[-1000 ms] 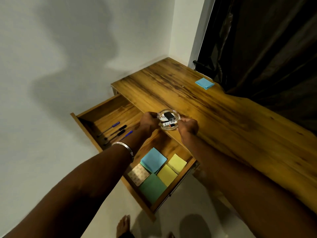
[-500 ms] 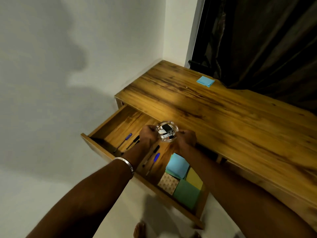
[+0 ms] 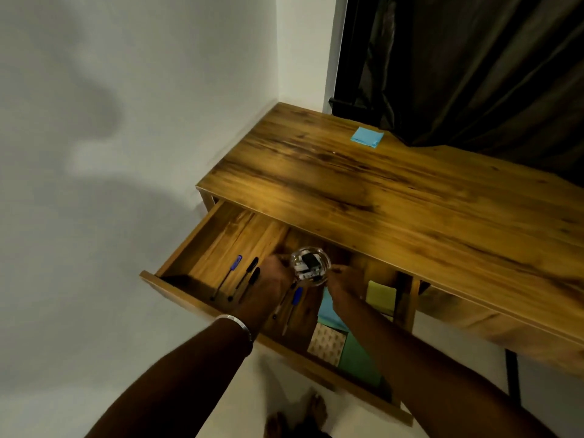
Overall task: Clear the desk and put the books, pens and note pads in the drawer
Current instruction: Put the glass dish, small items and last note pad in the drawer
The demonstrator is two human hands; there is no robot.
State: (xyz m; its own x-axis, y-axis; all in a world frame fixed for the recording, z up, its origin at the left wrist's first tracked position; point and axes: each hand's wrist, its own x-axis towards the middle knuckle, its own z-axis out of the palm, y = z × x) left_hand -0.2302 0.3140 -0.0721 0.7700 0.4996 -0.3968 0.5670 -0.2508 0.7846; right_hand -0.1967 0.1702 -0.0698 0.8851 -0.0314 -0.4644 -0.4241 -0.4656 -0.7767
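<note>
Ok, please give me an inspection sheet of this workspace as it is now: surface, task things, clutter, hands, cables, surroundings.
Surface: wooden desk, its drawer pulled open.
Task things: blue note pad on the desk's far edge; pens and coloured note pads in the drawer.
Clutter: small glass bowl of small items, over the drawer.
Hands: left hand and right hand hold the bowl together.
Cables: nothing seen.
Surroundings: white wall, dark curtain.

Bowl (image 3: 311,266) contents (small; blurred) unidentifiable
</note>
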